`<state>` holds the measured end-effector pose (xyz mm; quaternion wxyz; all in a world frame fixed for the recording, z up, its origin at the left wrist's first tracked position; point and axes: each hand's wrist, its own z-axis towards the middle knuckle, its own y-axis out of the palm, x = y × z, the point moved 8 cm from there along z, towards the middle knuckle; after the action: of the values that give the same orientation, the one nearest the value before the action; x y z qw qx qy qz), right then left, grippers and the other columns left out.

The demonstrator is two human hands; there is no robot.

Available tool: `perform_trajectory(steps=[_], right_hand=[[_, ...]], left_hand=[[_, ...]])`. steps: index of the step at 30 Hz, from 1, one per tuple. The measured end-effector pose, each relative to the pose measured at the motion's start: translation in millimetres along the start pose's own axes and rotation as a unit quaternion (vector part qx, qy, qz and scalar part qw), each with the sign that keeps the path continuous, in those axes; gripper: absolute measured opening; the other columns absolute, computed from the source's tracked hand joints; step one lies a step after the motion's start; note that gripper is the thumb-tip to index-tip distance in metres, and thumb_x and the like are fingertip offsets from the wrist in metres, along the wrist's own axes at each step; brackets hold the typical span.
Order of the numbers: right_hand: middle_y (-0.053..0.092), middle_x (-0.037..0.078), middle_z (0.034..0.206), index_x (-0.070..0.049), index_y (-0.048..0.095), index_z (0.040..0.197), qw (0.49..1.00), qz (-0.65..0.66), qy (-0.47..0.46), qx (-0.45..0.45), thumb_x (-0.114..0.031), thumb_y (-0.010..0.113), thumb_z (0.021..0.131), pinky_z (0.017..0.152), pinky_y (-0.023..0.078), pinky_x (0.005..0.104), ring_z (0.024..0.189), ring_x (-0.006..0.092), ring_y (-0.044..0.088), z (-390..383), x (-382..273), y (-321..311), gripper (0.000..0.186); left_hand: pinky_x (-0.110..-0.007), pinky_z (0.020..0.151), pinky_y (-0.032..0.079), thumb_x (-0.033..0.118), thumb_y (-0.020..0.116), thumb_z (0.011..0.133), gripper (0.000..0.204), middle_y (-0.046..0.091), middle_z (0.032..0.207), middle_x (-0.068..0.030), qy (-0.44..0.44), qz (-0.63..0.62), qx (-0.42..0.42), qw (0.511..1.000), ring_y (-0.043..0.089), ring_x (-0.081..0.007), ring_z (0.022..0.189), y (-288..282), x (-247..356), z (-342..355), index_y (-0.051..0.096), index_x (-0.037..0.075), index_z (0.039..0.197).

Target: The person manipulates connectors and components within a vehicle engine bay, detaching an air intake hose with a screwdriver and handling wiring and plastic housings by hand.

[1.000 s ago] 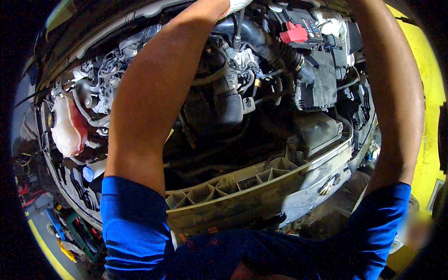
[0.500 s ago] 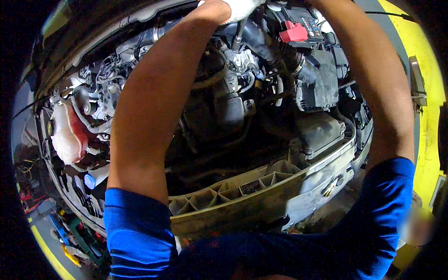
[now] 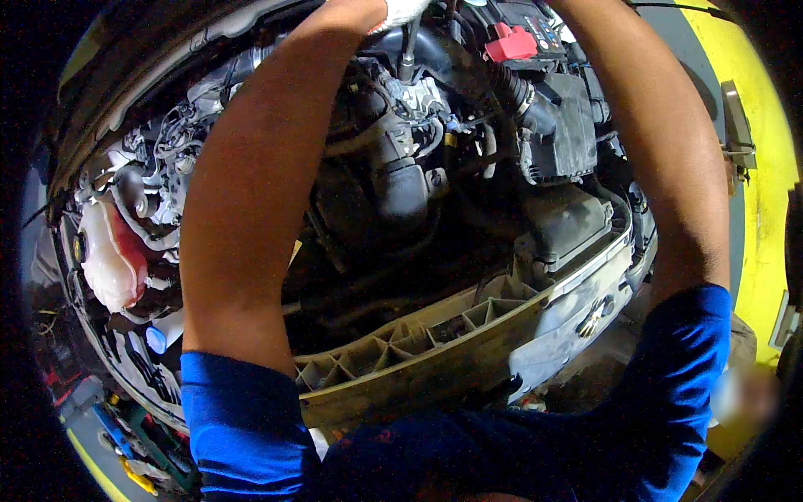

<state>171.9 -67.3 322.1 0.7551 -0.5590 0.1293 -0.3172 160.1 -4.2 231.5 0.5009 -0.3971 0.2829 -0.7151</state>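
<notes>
My left hand [image 3: 403, 12], in a white glove, is cut off by the top edge, so its fingers are hidden. Just below the glove stands a metal extension bar with a socket-like end [image 3: 408, 63]. It points down at the bright metal part of the engine [image 3: 425, 99]; whether my fingers grip the bar does not show. My right forearm [image 3: 661, 125] reaches up past the battery [image 3: 535, 38] with its red terminal cover [image 3: 510, 43]. The right hand lies beyond the top edge.
Around the engine bay are a coolant tank [image 3: 113, 255] with reddish fluid, a blue cap [image 3: 156, 339], a black air filter box [image 3: 567, 130] and a ribbed hose [image 3: 512, 88]. The front crossmember [image 3: 418, 381] runs before me. Coloured tools [image 3: 113, 427] lie at lower left.
The whole view has shifted a little, so the engine bay sits slightly further left and higher. Less of the white glove shows now. Both arms stay stretched forward.
</notes>
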Motion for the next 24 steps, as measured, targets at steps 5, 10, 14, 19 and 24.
perform_trajectory(steps=[5,10,14,19,24], right_hand=[[0.067,0.022,0.126,-0.005,0.069,0.119,0.989,-0.037,0.128,-0.069,-0.041,0.043,0.104,0.095,0.053,0.0482,0.118,0.0362,0.065,2.0,-23.3,-11.6,0.047],[0.066,0.026,0.124,-0.001,0.065,0.120,0.999,0.018,0.032,-0.021,-0.049,0.045,0.102,0.100,0.047,0.0481,0.117,0.0416,0.062,-3.3,-9.0,-23.6,0.055],[0.065,0.029,0.120,0.000,0.064,0.115,0.997,0.009,-0.062,-0.036,-0.048,0.052,0.099,0.099,0.045,0.0488,0.116,0.0445,0.061,11.7,3.7,-1.0,0.053],[0.066,0.023,0.122,-0.005,0.064,0.128,0.984,-0.025,-0.174,0.001,-0.041,0.060,0.094,0.100,0.046,0.0496,0.115,0.0421,0.061,10.5,-2.2,-15.2,0.050],[0.068,0.023,0.114,-0.004,0.068,0.116,0.975,0.001,-0.218,-0.052,-0.038,0.064,0.092,0.095,0.048,0.0484,0.108,0.0403,0.063,19.9,7.7,-6.4,0.042]], left_hand=[[-0.049,0.099,0.049,0.035,0.056,0.092,0.039,0.069,0.119,-0.0243,0.040,-0.070,0.041,0.996,0.063,-0.0441,0.111,13.4,-19.2,8.0,0.072,0.007,0.114],[-0.049,0.099,0.048,0.036,0.054,0.093,0.044,0.067,0.114,-0.0290,0.043,-0.028,-0.052,0.997,0.062,-0.0450,0.111,13.6,-14.2,8.6,0.070,-0.003,0.108],[-0.050,0.097,0.048,0.036,0.059,0.091,0.044,0.067,0.111,-0.0303,0.010,-0.041,-0.061,0.997,0.062,-0.0453,0.109,1.5,-5.6,1.8,0.070,-0.006,0.101],[-0.050,0.097,0.048,0.037,0.062,0.090,0.044,0.066,0.112,-0.0298,-0.017,-0.053,-0.075,0.996,0.062,-0.0448,0.109,-0.8,-8.0,1.7,0.071,-0.004,0.102],[-0.050,0.094,0.049,0.036,0.064,0.088,0.039,0.067,0.104,-0.0275,-0.018,-0.087,-0.015,0.996,0.063,-0.0448,0.104,-10.7,-3.5,-9.0,0.070,-0.002,0.096]])
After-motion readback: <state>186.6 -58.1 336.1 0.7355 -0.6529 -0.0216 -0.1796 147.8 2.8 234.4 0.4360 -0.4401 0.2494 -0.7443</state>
